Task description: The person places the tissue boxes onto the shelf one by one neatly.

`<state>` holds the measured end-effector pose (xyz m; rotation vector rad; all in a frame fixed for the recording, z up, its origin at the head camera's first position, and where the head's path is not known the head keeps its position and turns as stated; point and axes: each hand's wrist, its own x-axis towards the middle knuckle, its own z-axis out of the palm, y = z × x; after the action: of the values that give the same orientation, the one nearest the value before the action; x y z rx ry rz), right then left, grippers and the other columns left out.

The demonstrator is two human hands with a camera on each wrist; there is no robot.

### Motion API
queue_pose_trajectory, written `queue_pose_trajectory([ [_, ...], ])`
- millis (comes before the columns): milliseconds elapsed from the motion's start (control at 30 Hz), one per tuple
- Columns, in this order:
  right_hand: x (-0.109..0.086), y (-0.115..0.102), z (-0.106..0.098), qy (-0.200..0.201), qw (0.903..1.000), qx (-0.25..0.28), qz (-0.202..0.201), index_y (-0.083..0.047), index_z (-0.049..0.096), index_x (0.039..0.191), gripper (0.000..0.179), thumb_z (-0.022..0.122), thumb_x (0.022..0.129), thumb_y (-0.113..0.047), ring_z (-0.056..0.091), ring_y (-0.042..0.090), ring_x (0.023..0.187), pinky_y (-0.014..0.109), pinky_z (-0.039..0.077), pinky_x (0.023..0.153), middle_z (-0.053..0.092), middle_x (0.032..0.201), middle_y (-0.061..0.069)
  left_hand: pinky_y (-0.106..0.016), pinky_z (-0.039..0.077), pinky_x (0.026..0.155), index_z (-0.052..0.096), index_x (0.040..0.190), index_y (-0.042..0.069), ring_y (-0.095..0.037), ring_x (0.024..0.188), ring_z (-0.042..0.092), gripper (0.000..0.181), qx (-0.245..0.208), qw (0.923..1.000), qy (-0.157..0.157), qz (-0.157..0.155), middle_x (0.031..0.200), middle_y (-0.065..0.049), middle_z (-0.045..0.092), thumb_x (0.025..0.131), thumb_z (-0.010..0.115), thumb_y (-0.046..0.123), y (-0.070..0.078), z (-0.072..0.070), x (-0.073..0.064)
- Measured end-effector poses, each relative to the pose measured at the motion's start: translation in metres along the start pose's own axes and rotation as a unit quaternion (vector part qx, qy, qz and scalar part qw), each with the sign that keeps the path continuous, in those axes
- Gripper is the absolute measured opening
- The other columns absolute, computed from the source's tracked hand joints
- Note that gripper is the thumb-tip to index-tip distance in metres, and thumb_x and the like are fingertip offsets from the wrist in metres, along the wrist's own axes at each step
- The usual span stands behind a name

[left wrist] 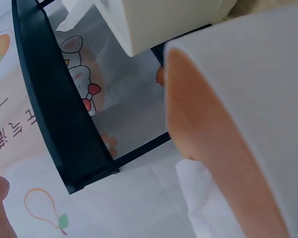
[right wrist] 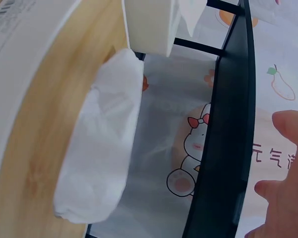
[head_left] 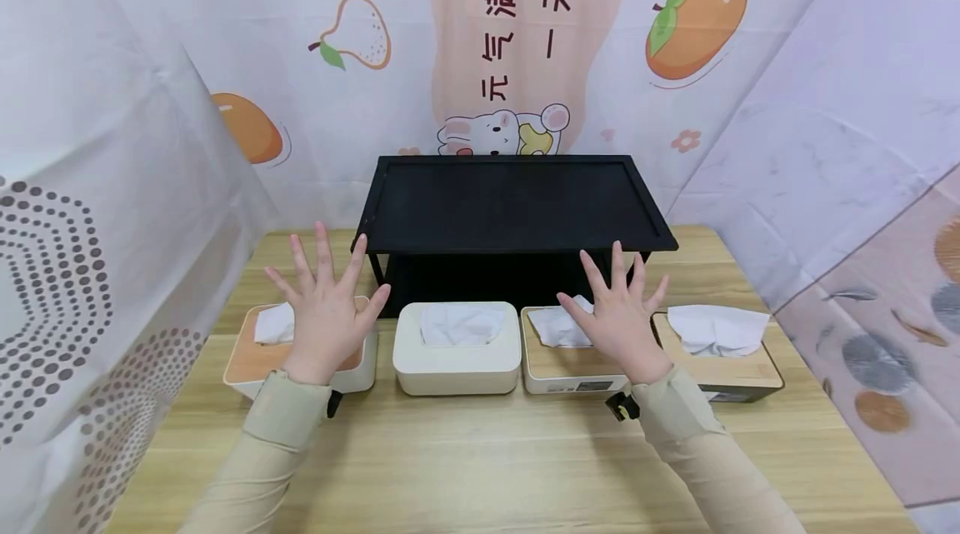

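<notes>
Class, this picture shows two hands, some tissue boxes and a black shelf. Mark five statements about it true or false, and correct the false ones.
1. Four tissue boxes stand in a row on the wood-grain table. True.
2. The black shelf stands in front of the tissue boxes, nearer the person. False: it stands behind them.
3. The left hand and the right hand both have their fingers spread. True.
4. The right hand grips the black shelf. False: it holds nothing.
5. The all-cream tissue box is second from the left. True.
</notes>
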<state>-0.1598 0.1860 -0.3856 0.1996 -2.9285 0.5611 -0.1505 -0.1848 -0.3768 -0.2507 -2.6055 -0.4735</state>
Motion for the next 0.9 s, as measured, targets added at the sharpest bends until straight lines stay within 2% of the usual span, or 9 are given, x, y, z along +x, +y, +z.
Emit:
queue_pose_trajectory([
  [167, -0.001, -0.001, -0.001, 0.009, 0.9999, 0.011, -0.005, -0.021, 0.026, 0.151, 0.077, 0.047, 0.090, -0.062, -0.009, 0.051, 0.140, 0.072, -0.017, 0.098, -0.004, 0.158, 0.020, -0.073, -0.018, 0.097, 0.025, 0.151, 0.017, -0.038, 0.140, -0.027, 0.076, 0.002, 0.9997, -0.023, -0.011, 0.156, -0.007, -0.026, 0.093, 0.028, 0.067, 0.000, -0.001, -0.002],
  [367, -0.003, -0.003, -0.004, 0.007, 0.9998, 0.018, -0.001, -0.022, 0.024, 0.152, 0.077, 0.047, 0.090, -0.061, -0.010, 0.051, 0.140, 0.072, -0.017, 0.098, -0.006, 0.158, 0.020, -0.073, -0.018, 0.098, 0.022, 0.152, 0.018, -0.039, 0.140, -0.028, 0.075, 0.018, 0.9990, -0.039, -0.014, 0.155, -0.007, -0.028, 0.094, 0.029, 0.065, -0.001, -0.003, -0.005],
  [600, -0.004, -0.010, 0.004, 0.015, 0.9998, 0.003, -0.015, -0.024, 0.027, 0.150, 0.075, 0.049, 0.089, -0.061, -0.003, 0.050, 0.141, 0.073, -0.012, 0.100, -0.002, 0.158, 0.020, -0.073, -0.018, 0.097, 0.020, 0.152, 0.018, -0.042, 0.139, -0.026, 0.072, 0.020, 0.9980, -0.058, -0.018, 0.155, -0.009, -0.027, 0.095, 0.036, 0.059, -0.001, -0.006, -0.011],
  [900, -0.003, -0.036, 0.017, 0.014, 0.9982, 0.017, -0.055, -0.025, 0.029, 0.150, 0.074, 0.055, 0.088, -0.055, -0.002, 0.048, 0.142, 0.074, -0.007, 0.101, 0.000, 0.158, 0.021, -0.072, -0.018, 0.099, 0.022, 0.152, 0.018, -0.043, 0.140, -0.021, 0.070, 0.023, 0.9983, -0.050, -0.015, 0.157, -0.010, -0.020, 0.095, 0.044, 0.052, -0.017, -0.003, -0.016],
])
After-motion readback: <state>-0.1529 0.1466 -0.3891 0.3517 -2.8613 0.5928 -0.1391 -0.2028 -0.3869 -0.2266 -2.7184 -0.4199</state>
